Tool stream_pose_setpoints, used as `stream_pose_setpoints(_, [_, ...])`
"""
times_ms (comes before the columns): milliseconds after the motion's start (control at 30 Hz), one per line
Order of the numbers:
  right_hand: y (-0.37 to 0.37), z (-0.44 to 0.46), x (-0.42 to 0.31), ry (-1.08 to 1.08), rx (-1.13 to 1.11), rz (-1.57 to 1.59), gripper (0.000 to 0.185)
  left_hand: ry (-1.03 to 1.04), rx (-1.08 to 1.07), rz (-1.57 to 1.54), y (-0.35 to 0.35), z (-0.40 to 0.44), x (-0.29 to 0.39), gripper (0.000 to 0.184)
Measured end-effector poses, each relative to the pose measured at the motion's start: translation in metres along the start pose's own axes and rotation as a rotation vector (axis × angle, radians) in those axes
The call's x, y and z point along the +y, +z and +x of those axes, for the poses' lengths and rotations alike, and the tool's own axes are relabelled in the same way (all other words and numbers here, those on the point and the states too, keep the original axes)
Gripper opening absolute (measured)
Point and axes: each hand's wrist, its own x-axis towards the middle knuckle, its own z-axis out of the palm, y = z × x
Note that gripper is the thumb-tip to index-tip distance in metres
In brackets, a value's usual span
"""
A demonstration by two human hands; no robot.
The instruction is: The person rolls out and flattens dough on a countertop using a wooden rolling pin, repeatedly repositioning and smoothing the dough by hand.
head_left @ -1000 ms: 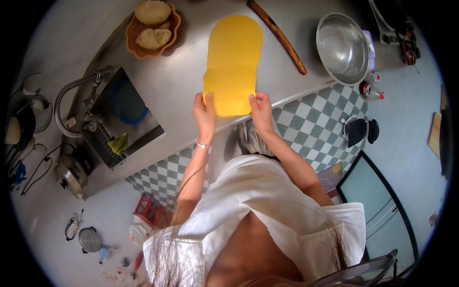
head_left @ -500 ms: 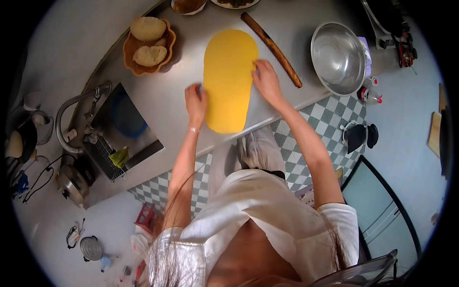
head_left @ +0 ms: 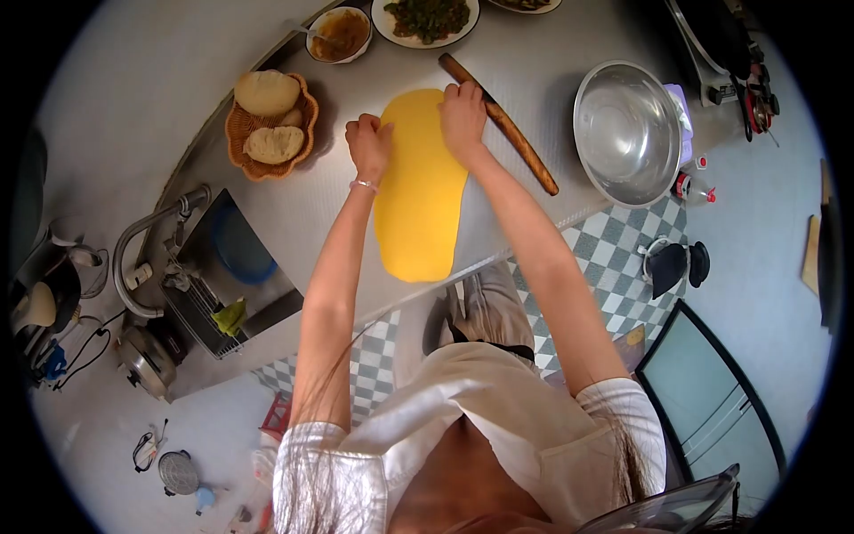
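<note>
A long yellow dough sheet (head_left: 417,200) lies flat on the metal counter, its near end at the front edge. My left hand (head_left: 368,147) is at the sheet's upper left edge, with fingers curled and pinching the rim. On the far right edge, my right hand (head_left: 463,121) has its fingers bent over the dough. The fingertips of both hands are partly hidden. Just right of my right hand, a dark wooden rolling pin (head_left: 513,139) lies at a slant.
A wicker basket (head_left: 307,133) with bread-like pieces stands left, below a bowl of brown paste (head_left: 341,37) and a plate of greens (head_left: 427,20). A steel basin (head_left: 625,133) is right. The sink (head_left: 283,303) lies left, with a faucet (head_left: 133,245).
Both hands have moved forward along the dough sheet toward its far end. The view has shifted, so the counter things sit lower and more dishes show at the top.
</note>
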Motion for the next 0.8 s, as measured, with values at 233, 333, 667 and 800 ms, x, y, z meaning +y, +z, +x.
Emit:
stream_pose_setpoints(233, [-0.007, -0.002, -0.007, 0.093, -0.015, 0.19, 0.011, 0.345, 0.021, -0.123, 0.006, 0.023, 0.008, 0.034])
stream_pose_setpoints(333, [-0.011, 0.001, -0.007, 0.057, 0.048, 0.245, 0.013, 0.421, -0.078, 0.021, 0.007, 0.037, 0.012, 0.04])
stream_pose_setpoints(667, [-0.044, -0.031, 0.013, -0.201, -0.215, 0.62, 0.017, 0.747, -0.307, 0.009, -0.002, 0.055, 0.012, 0.028])
stream_pose_setpoints(800, [-0.045, -0.042, 0.018, -0.201, -0.034, 0.693, 0.021, 0.719, -0.523, -0.067, -0.006, 0.054, 0.006, 0.022])
